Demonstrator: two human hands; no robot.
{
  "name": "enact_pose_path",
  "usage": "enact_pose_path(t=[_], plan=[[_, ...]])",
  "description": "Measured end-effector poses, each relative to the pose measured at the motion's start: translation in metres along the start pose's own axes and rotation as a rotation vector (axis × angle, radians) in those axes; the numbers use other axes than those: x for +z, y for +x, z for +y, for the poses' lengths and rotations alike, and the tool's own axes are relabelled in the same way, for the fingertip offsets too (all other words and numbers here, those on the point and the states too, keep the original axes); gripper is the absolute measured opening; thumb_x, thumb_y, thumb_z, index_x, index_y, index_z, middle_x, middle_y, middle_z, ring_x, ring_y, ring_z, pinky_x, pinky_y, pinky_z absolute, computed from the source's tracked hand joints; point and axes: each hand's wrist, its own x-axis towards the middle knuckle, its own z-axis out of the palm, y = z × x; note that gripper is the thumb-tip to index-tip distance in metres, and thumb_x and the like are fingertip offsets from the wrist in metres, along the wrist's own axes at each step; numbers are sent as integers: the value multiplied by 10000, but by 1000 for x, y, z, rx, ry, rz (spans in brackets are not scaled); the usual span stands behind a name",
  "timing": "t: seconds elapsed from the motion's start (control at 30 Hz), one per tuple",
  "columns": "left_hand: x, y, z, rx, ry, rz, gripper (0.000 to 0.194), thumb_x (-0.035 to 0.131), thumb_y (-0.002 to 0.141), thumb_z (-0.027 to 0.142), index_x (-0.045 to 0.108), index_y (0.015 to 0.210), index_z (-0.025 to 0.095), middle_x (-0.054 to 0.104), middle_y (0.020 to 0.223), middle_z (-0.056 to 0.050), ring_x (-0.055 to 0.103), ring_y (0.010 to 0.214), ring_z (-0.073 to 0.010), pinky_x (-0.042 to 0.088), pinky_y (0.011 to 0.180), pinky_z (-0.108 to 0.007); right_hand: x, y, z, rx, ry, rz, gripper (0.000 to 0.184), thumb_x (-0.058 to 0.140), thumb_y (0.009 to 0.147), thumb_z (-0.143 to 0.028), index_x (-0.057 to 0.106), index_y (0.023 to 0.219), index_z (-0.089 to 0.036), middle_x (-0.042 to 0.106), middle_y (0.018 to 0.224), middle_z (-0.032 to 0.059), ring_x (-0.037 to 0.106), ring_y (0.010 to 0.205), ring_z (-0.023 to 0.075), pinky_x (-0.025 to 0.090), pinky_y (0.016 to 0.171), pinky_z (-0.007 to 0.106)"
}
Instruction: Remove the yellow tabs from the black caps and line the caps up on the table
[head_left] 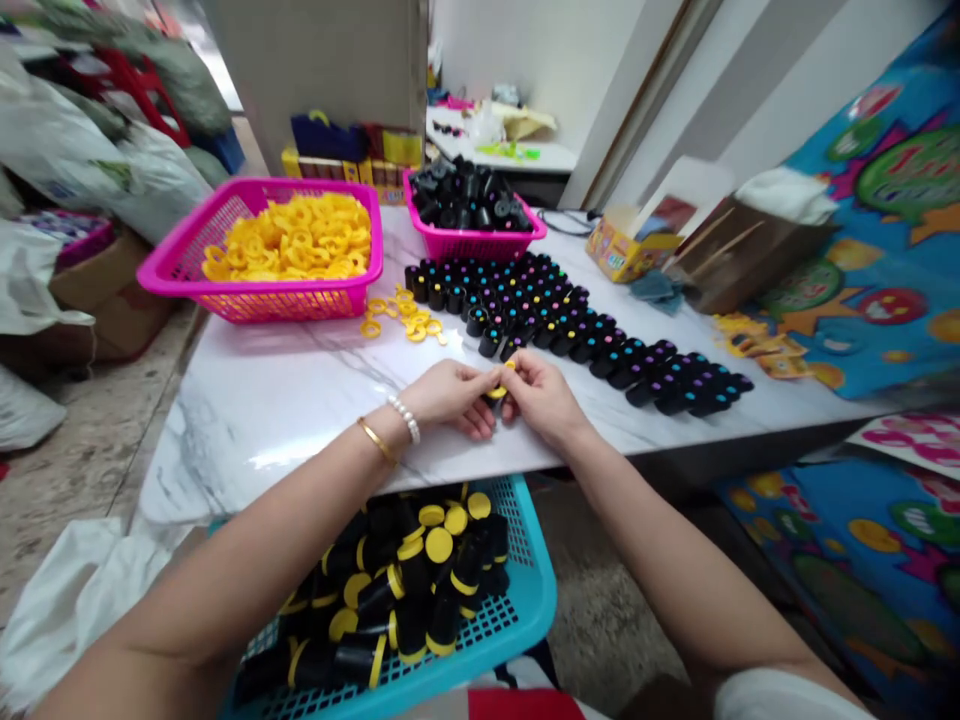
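My left hand (450, 395) and my right hand (541, 398) meet over the near edge of the white marble table (285, 400). Together they pinch one small black piece with a yellow ring (501, 385) on it, fingers closed round it. Rows of black tubes with coloured tops (570, 325) lie just beyond my hands. Loose yellow rings (405, 315) are scattered ahead to the left. Below the table edge, a blue basket (525, 610) holds several black tubes with yellow caps (420, 580).
A pink basket (180, 265) full of yellow rings stands at the far left, and a second pink basket (480, 240) of black tubes behind the rows. A small carton (626, 250) and a brown box (750, 260) stand at the right. Bags are piled on the floor at left.
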Motion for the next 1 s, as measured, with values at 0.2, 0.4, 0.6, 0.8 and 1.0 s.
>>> enact_pose_path(t=[0.2, 0.4, 0.6, 0.8, 1.0], plan=[[-3, 3, -4, 53, 4, -10, 513, 471, 841, 617, 581, 808, 117, 664, 593, -76, 660, 534, -169, 516, 512, -253, -10, -4, -12, 86, 144, -208, 300, 594, 808, -471, 507, 812, -185, 596, 570, -36, 587, 499, 103, 483, 513, 212], [2, 7, -7, 15, 24, 51, 510, 369, 911, 559, 572, 757, 117, 641, 543, -65, 634, 475, -161, 520, 492, -259, -4, -3, -11, 111, 97, -119, 302, 635, 782, -454, 473, 757, -200, 526, 474, -76, 477, 378, 74, 383, 394, 173], [6, 10, -8, 26, 43, 117, 498, 306, 951, 478, 592, 843, 85, 626, 509, -64, 612, 426, -172, 540, 508, -303, 1, 0, -10, 87, 78, -84, 277, 629, 783, -439, 479, 770, -206, 491, 464, -91, 445, 357, 72, 360, 368, 172], [-4, 2, -6, 29, -95, -8, 438, 403, 938, 442, 598, 774, 85, 692, 639, -122, 672, 556, -172, 568, 615, -298, 2, -9, -6, 4, 80, -43, 290, 645, 779, -442, 536, 902, -203, 557, 599, -71, 492, 446, 65, 418, 451, 176], [-5, 1, -5, 8, -97, -22, 380, 361, 961, 384, 562, 785, 115, 672, 577, -86, 663, 526, -159, 547, 554, -261, -12, 6, -14, 275, 283, -157, 304, 594, 813, -461, 586, 784, -158, 588, 622, -4, 576, 501, 101, 502, 493, 219]])
